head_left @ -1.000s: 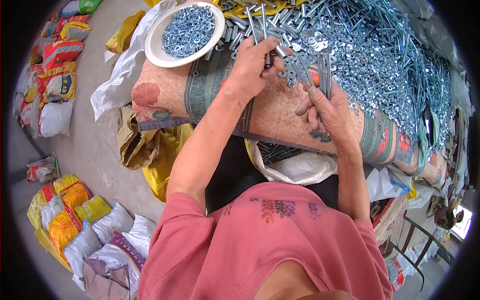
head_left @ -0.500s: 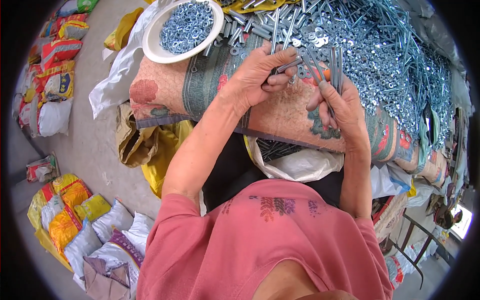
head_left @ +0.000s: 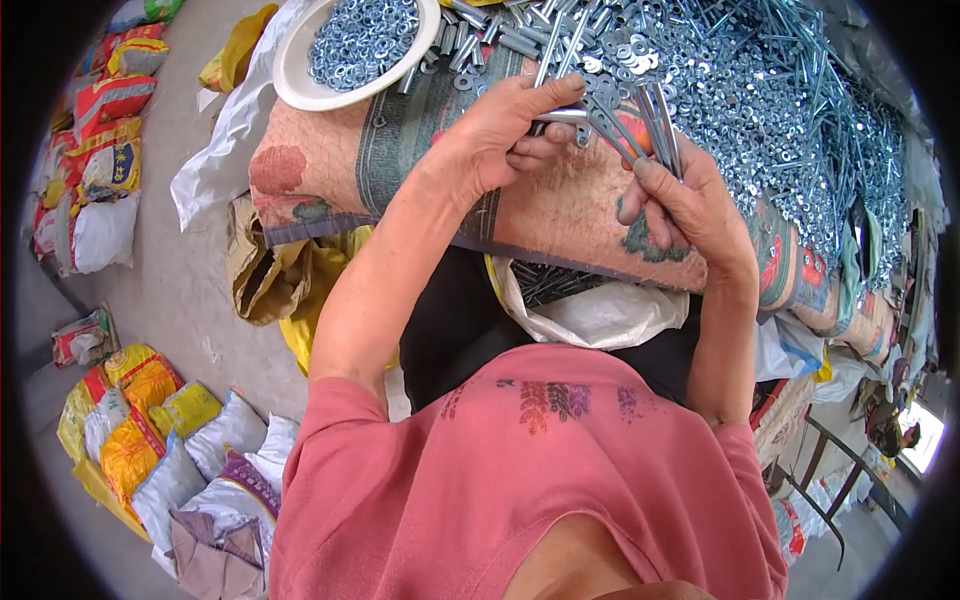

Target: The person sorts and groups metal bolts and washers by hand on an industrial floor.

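Observation:
My left hand (head_left: 520, 130) is closed around a short shiny metal tube (head_left: 562, 116), its end pointing right. A washer (head_left: 582, 135) shows at that end. Long thin rods rise beyond the thumb; whether they are gripped or lie behind cannot be made out. My right hand (head_left: 690, 205) pinches several slim metal rods (head_left: 660, 125) standing up in a bundle. From its fingertips another thin rod (head_left: 612, 125) slants across to the left hand's tube. Something orange, partly hidden, shows behind the right fingers. Both hands are above the near part of the patterned cloth (head_left: 560, 215).
A white bowl (head_left: 290, 75) of washers stands at the left of the work surface. Loose washers and nuts (head_left: 740, 130) heap up on the right, with long rods (head_left: 850, 130) beyond. Below the edge is an open white sack (head_left: 610, 325) of dark rods. Filled bags (head_left: 170, 480) sit on the floor.
My right hand has shifted slightly right and down with its rods, and the bundle leans more to the left. My left hand keeps its hold on the tube. The whole view has shifted slightly.

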Tool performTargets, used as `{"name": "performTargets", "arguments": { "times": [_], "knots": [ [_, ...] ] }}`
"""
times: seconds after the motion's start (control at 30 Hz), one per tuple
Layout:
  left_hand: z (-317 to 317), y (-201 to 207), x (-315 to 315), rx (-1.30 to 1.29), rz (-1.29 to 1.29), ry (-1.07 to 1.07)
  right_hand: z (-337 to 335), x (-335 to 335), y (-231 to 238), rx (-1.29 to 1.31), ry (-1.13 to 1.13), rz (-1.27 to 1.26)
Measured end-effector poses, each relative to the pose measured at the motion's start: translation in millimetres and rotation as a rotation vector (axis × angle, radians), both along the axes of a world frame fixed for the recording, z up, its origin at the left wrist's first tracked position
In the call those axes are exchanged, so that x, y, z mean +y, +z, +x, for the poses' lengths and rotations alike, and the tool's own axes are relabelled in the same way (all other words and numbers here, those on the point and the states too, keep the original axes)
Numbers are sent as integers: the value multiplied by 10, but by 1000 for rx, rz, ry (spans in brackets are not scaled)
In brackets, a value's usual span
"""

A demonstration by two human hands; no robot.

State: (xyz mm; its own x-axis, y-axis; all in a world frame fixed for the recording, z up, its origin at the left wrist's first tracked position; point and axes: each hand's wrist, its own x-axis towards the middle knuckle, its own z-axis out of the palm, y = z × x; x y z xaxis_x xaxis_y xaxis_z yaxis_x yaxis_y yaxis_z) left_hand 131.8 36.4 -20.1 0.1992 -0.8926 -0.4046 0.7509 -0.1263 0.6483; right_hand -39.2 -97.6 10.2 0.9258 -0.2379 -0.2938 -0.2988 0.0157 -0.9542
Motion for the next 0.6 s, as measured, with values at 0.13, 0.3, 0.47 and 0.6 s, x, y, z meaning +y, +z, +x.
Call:
{"name": "performTargets", "arguments": {
  "times": [0.13,0.3,0.47,0.6],
  "knots": [
    [-53,-2,13,-106,43,80,7,2,-22,14,9,35],
    [-21,-73,4,-62,4,62,30,-1,-33,27,11,72],
    [-61,-72,-2,-92,8,93,60,19,-37,37,16,68],
    [-77,-46,-7,-36,-22,133,71,8,-26,42,26,68]
  ]
}}
